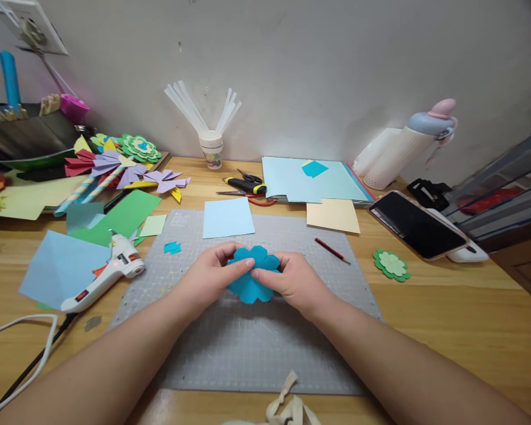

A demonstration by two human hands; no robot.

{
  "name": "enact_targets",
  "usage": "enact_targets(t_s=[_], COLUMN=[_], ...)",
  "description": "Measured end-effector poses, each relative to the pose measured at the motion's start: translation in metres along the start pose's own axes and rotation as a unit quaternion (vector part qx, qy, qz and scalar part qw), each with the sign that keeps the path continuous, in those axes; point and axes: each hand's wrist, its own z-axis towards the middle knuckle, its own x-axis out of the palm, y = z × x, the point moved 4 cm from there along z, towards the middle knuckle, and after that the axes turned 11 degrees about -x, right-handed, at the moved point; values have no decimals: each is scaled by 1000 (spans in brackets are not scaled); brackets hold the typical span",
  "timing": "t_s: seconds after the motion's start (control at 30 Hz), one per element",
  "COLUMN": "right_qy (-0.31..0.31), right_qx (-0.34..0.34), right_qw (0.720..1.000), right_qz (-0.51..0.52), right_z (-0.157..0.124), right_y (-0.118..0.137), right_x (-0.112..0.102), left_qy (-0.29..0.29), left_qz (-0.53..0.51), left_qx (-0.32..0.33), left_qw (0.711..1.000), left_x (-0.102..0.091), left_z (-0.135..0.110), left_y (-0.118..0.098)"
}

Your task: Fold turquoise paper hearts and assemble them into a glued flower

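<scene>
A bright blue paper flower (pixel 254 290) with scalloped petals is held between both hands above the grey cutting mat (pixel 248 354). My left hand (pixel 216 274) grips its left side, thumb pressed on the front near the middle. On the opposite side my right hand (pixel 298 283) pinches the petals, its thumb close to the left one. The fingers behind the paper are partly hidden. Small blue paper scraps (pixel 172 248) lie on the mat to the left. Beyond the hands rests a light blue paper square (pixel 229 218); a pencil (pixel 332 251) lies to the right.
At left, a glue gun (pixel 115 265) lies on blue paper (pixel 57 268), its cable trailing forward. Scissors and a cutter (pixel 246 186) sit behind the mat. A paper cup (pixel 211 150) of white strips stands by the wall. Rightward are a phone (pixel 418 224) and a green paper flower (pixel 391 265).
</scene>
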Motion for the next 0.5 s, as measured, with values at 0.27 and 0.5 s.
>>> enact_targets(t_s=[0.27, 0.5], right_qy=[-23, -42], right_qx=[-15, -18], right_qw=[1000, 999], right_qz=[11, 8], right_z=[1, 1], right_y=[-2, -1], right_x=[-1, -3], left_qy=[28, 62], left_qz=[-36, -64], left_qx=[-42, -40], left_qw=[998, 995], left_x=[2, 3], left_z=[3, 3], left_y=[6, 8])
